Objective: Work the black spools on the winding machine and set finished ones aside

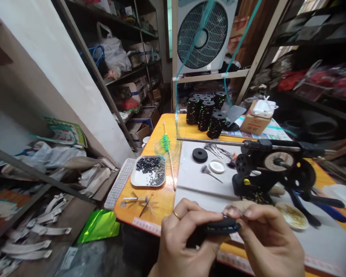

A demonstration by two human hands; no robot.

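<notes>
Near the table's front edge, my left hand (187,234) is closed around a black disc-like object (221,226) with small bluish glints along its rim. My right hand (269,234) pinches at the right end of this object. Whatever lies between those fingertips is too small to make out. Behind my hands, a similar black disc (200,155) lies flat on the pale work sheet (190,182). Close to it are a round white lid (217,166) and a few thin-handled brush-like pieces (212,174).
A black hand-cranked winding device (276,161) stands at right, with a dish of gold bits (291,215) before it. At left sits a white tray (134,181) of black tubes. Several black spools (217,125) stand at the back, below a box fan (203,38).
</notes>
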